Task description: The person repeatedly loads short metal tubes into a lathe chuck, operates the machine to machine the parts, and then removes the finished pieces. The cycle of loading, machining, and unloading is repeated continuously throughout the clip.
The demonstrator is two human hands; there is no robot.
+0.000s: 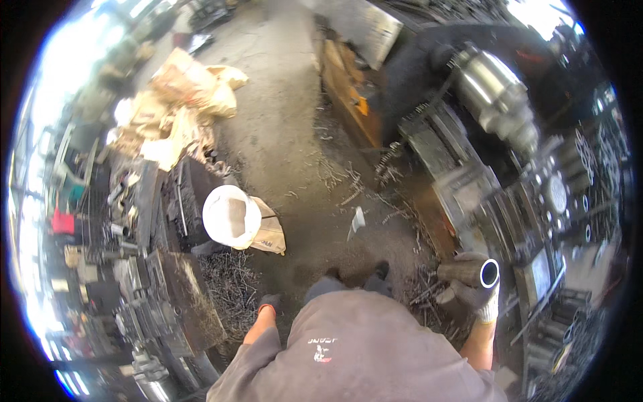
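Note:
On the right, my right hand (474, 296), in a grey work glove with a white cuff, is wrapped round a short metal tube (459, 271). The tube lies roughly level, its hollow bright-rimmed end turned to the right, beside a lathe (462, 187). My left hand (270, 301) hangs low by my left side in a dark glove with an orange-red cuff. Its fingers are too dark and small to make out, and nothing shows in it. A white bucket (209, 213) stands ahead of that hand, with brown paper (270, 236) beside it.
Metal shavings (231, 285) litter the floor near both machines. Another machine (181, 301) stands close on my left. Crumpled brown sacks (191, 87) are heaped at the far left. A white scrap (357, 222) lies on the floor ahead. Several tubes (559, 328) are stacked at the lower right.

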